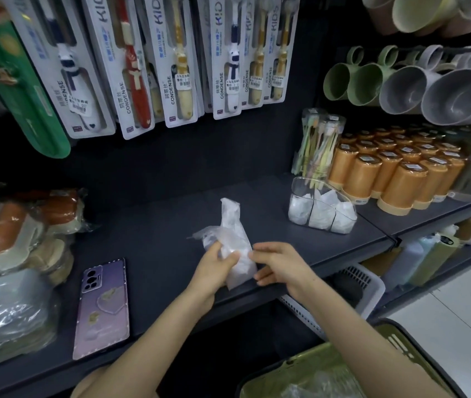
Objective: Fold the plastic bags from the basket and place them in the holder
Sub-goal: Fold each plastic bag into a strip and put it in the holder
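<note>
A phone (102,307) lies at lower left on the shelf (156,225). At the centre the left grip (214,268) is curled round the bag (235,234), and the right grip (281,264) pinches its right edge. The holder (309,182), already with folded bags (319,216) inside, stands further right. The basket (309,366) is at lower right.

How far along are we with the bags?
Done: several folded bags sit in the clear holder. In hand: left hand and right hand hold one partly folded plastic bag on the shelf. Left: finish it, plus loose bags in the green basket.
</note>
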Action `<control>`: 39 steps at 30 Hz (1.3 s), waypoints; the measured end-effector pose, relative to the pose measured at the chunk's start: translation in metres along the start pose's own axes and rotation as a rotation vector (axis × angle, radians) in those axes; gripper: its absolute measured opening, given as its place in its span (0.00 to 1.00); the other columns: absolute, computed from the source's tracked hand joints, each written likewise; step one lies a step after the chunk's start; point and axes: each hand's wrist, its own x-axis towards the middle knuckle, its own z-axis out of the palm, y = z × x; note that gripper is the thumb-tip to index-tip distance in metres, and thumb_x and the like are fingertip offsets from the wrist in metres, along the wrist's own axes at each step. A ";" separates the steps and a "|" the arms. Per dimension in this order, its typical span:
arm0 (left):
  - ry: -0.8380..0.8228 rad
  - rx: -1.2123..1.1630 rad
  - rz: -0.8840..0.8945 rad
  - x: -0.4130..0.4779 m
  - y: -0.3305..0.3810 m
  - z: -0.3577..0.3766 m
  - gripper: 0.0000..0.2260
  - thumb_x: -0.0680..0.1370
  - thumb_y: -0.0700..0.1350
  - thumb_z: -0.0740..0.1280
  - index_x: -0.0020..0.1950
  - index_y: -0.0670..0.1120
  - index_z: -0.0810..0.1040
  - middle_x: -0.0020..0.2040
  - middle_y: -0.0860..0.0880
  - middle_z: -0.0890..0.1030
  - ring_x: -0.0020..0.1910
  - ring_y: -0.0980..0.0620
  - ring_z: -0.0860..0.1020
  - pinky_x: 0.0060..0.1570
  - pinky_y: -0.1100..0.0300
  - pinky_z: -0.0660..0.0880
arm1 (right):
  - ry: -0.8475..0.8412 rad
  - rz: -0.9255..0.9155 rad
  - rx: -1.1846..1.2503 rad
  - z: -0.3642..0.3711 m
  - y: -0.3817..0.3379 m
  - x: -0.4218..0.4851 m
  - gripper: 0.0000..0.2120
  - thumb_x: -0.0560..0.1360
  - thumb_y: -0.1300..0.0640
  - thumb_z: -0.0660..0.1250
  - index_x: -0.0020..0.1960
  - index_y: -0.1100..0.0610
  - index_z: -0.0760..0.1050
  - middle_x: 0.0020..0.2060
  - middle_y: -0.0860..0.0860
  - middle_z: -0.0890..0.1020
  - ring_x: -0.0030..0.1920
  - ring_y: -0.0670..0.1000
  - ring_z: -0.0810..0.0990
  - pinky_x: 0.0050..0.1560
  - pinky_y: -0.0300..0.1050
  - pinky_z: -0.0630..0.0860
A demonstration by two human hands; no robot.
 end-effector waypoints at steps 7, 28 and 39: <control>-0.064 -0.184 -0.080 -0.001 0.001 -0.006 0.13 0.79 0.40 0.64 0.62 0.52 0.74 0.52 0.50 0.84 0.50 0.51 0.83 0.51 0.52 0.80 | 0.118 -0.044 -0.010 0.015 0.015 0.012 0.06 0.76 0.59 0.70 0.45 0.62 0.80 0.32 0.54 0.76 0.24 0.45 0.70 0.22 0.36 0.66; 0.217 -0.290 -0.196 0.050 0.003 -0.030 0.15 0.78 0.38 0.66 0.64 0.40 0.72 0.57 0.42 0.80 0.49 0.48 0.81 0.31 0.61 0.77 | -0.002 -0.108 -0.431 0.001 0.020 0.018 0.07 0.74 0.65 0.64 0.37 0.61 0.74 0.21 0.48 0.67 0.17 0.44 0.62 0.20 0.34 0.59; 0.353 0.984 0.758 0.041 -0.009 -0.031 0.15 0.77 0.47 0.62 0.59 0.43 0.80 0.55 0.44 0.82 0.53 0.41 0.79 0.55 0.50 0.75 | -0.080 -0.101 -0.651 -0.027 0.007 0.030 0.07 0.72 0.64 0.64 0.36 0.59 0.75 0.20 0.47 0.69 0.18 0.44 0.63 0.22 0.36 0.61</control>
